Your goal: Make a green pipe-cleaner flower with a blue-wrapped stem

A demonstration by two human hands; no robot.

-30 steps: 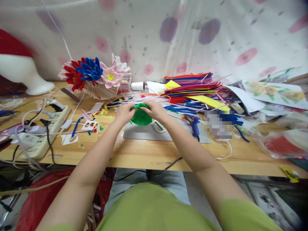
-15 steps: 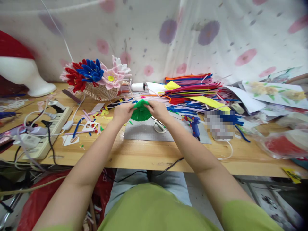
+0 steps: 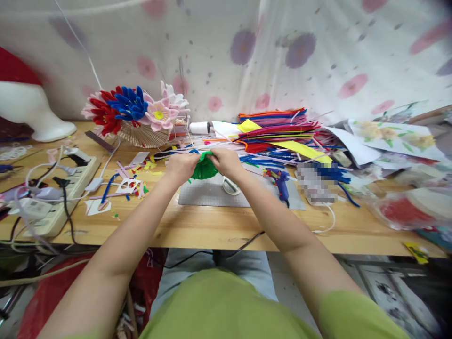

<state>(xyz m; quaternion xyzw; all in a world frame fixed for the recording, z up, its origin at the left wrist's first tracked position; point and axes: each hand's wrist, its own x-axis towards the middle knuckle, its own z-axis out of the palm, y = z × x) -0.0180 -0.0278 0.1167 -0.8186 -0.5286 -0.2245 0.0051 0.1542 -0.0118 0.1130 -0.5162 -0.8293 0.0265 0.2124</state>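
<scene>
Between my two hands, raised over the table, is a round green fuzzy piece (image 3: 205,168) with a ribbed, leaf-like look. My left hand (image 3: 182,167) grips its left edge, fingers closed. On its upper right edge my right hand (image 3: 226,162) is closed too, thumb and fingers pinching it. Parts of the green piece are covered by my fingers. Below, on a grey cutting mat (image 3: 197,195), lie scissors (image 3: 231,186) with pale handles, their blades partly hidden. A blue hot glue gun (image 3: 280,182) rests at the mat's right side.
Behind lie bundles of coloured pipe cleaners (image 3: 278,129) and a white thread spool (image 3: 199,127). A fan with fuzzy flowers (image 3: 144,134) stands back left. A power strip (image 3: 70,197) with cables and scattered scraps (image 3: 129,186) occupy the left. Plastic bags (image 3: 406,207) sit far right.
My hands have drawn closer together around the green piece, which now looks narrower and folded or turned, showing less of its face. The view has shifted slightly.
</scene>
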